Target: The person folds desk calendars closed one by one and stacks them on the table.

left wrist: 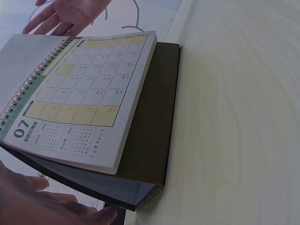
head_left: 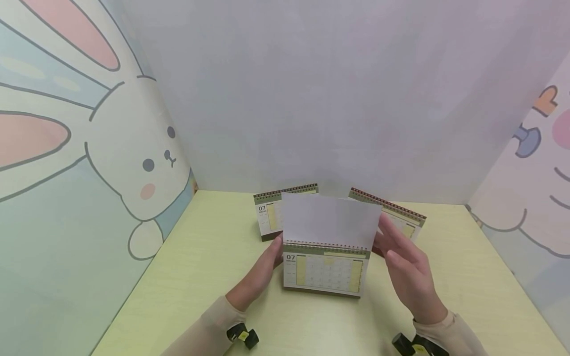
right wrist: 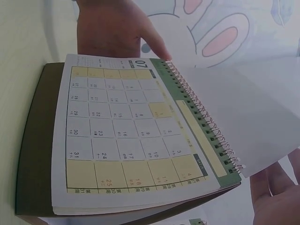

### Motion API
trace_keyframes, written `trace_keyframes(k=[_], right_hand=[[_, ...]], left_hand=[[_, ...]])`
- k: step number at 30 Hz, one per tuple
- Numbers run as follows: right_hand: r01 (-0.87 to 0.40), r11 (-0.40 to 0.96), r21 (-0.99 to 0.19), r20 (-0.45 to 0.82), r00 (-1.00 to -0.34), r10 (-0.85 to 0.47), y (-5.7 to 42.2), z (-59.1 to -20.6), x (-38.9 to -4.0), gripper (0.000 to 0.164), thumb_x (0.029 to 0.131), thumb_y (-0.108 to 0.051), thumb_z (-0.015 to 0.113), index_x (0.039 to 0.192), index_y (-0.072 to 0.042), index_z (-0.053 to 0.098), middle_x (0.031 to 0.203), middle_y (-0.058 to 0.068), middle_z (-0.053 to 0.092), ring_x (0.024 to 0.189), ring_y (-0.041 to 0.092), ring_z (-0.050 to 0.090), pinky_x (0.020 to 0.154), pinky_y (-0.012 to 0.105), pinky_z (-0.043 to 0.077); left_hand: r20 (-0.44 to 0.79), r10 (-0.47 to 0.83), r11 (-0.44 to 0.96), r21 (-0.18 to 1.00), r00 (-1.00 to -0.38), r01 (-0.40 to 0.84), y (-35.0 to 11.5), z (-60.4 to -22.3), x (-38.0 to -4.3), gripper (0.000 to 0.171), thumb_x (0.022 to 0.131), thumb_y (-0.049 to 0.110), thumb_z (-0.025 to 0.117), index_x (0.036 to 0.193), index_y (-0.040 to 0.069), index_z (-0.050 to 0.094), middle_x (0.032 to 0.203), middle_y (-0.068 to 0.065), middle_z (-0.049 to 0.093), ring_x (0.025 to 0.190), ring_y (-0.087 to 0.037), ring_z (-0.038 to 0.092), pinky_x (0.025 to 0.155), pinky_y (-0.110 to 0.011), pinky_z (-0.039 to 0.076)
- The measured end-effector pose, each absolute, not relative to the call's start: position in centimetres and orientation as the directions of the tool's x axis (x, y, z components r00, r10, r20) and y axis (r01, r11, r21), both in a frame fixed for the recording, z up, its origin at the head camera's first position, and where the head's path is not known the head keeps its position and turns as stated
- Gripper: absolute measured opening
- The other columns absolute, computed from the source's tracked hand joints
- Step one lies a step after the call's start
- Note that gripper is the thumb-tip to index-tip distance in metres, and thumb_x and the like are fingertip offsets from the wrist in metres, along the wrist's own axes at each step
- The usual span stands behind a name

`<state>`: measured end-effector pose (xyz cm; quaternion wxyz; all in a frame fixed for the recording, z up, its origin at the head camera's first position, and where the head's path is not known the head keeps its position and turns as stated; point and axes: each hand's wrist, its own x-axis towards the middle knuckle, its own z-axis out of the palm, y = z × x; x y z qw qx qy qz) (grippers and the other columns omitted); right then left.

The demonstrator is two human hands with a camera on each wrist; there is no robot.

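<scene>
A desk calendar [head_left: 329,274] stands on the table in front of me, showing a page marked 07 below its spiral binding. Above the coil a blank white sheet [head_left: 331,221] stands up, turned back from the page. My left hand [head_left: 257,278] is at the calendar's left side, its fingertips partly hidden behind the edge. On the other side my right hand [head_left: 410,279] is held with straight fingers near the raised sheet's right edge. In the left wrist view, the right hand [left wrist: 77,15] shows its palm beyond the calendar; whether it touches the sheet is unclear.
Behind stand two similar calendars, one at back left [head_left: 269,217] and one at back right [head_left: 407,225], both partly covered by the front one. The pale table [head_left: 213,227] meets a plain back wall [head_left: 311,99] and cartoon-printed side walls.
</scene>
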<state>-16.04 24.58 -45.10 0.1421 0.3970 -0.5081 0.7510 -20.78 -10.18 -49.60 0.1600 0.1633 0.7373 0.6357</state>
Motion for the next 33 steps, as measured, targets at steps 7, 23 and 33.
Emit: trace_keyframes(k=[7,23,33], right_hand=[[-0.628,-0.404,-0.665,0.702,-0.710,-0.051,24.23,-44.92,-15.59,0.060,0.111,0.029,0.042,0.167,0.014,0.055,0.160,0.011,0.078,0.144,0.018,0.079,0.117,0.032,0.067],[-0.609,-0.295,-0.736,0.615,-0.784,0.083,23.83,-44.35,-15.13,0.048,0.104,0.035,0.055,0.140,0.012,0.077,0.132,0.006,0.091,0.117,0.013,0.089,0.100,0.030,0.073],[-0.650,-0.366,-0.666,0.684,-0.728,0.051,24.27,-44.74,-15.41,0.041,0.110,0.030,0.048,0.140,0.018,0.073,0.135,0.012,0.088,0.120,0.017,0.086,0.106,0.035,0.072]], left_hand=[[-0.024,0.449,0.135,0.990,-0.893,0.041,-10.17,-49.59,-20.80,0.080,0.127,0.063,0.007,0.192,0.017,0.013,0.202,-0.006,0.014,0.189,-0.039,0.012,0.152,-0.068,0.015],[-0.018,0.456,0.135,0.990,-0.890,0.049,-10.13,-49.59,-20.89,0.079,0.126,0.064,0.006,0.192,0.021,0.013,0.202,-0.006,0.015,0.189,-0.040,0.012,0.151,-0.070,0.014],[-0.031,0.471,0.154,0.987,-0.882,0.048,-10.21,-49.57,-20.88,0.080,0.125,0.066,0.003,0.192,0.024,0.009,0.203,-0.002,0.008,0.189,-0.037,0.006,0.152,-0.069,0.014]])
